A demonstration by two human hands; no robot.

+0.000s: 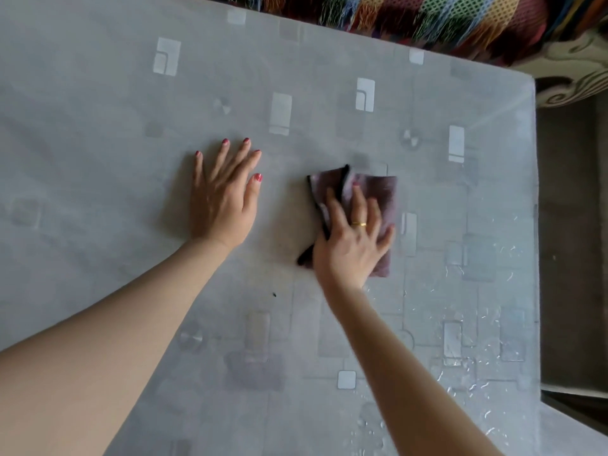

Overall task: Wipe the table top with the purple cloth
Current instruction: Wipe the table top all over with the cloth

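Note:
The table top (98, 133) carries a grey cover with pale square patterns and fills most of the view. A folded purple cloth (378, 192) with a dark edge lies flat on it, right of centre. My right hand (353, 238) presses down on the cloth with spread, straight fingers and hides its lower middle part. To the left, my left hand (223, 195) rests flat on the bare table top with fingers spread, apart from the cloth.
The table's right edge (536, 225) drops to a dark floor (572, 245). A multicoloured fringed fabric (427, 18) lies along the far edge. A small dark speck (274, 294) sits near the middle of the table. Shiny streaks (477, 324) mark the right part.

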